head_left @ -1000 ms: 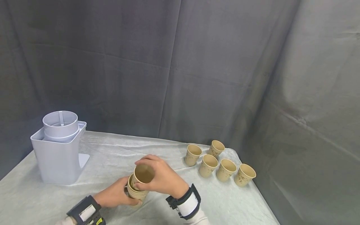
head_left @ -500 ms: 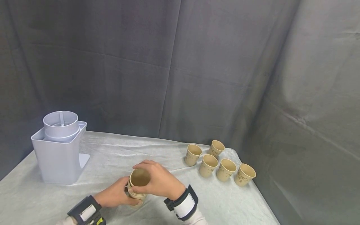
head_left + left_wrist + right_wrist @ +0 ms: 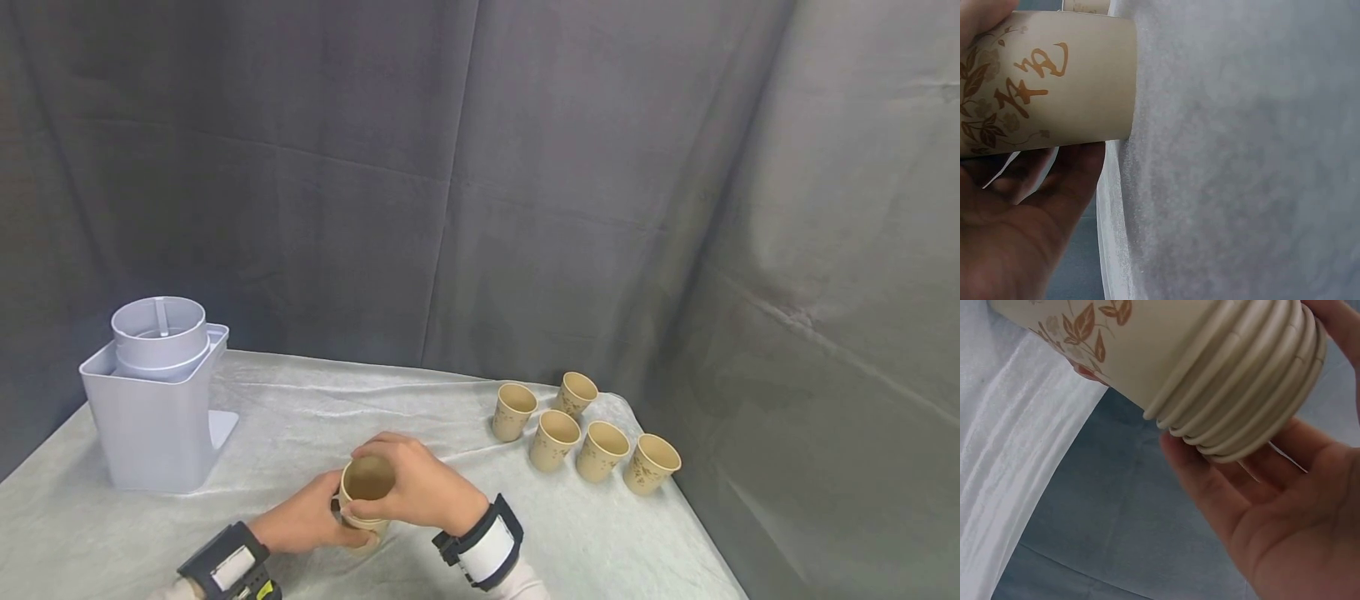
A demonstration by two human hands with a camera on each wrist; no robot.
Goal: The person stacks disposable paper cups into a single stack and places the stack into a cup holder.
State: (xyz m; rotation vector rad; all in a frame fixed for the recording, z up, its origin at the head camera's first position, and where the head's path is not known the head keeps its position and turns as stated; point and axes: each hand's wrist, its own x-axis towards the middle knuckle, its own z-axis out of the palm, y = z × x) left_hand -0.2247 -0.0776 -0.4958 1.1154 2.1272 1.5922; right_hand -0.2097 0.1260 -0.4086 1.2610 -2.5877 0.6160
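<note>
Left hand grips the side and right hand curls over the rims of a nested stack of tan floral paper cups standing on the white-clothed table.

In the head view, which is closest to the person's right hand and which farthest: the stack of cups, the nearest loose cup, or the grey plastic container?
1. Stack of cups: held in the right hand, front centre.
2. Nearest loose cup: to the right, standing apart on the cloth.
3. Grey container: far left, farthest.

stack of cups mostly hidden by both hands
</note>
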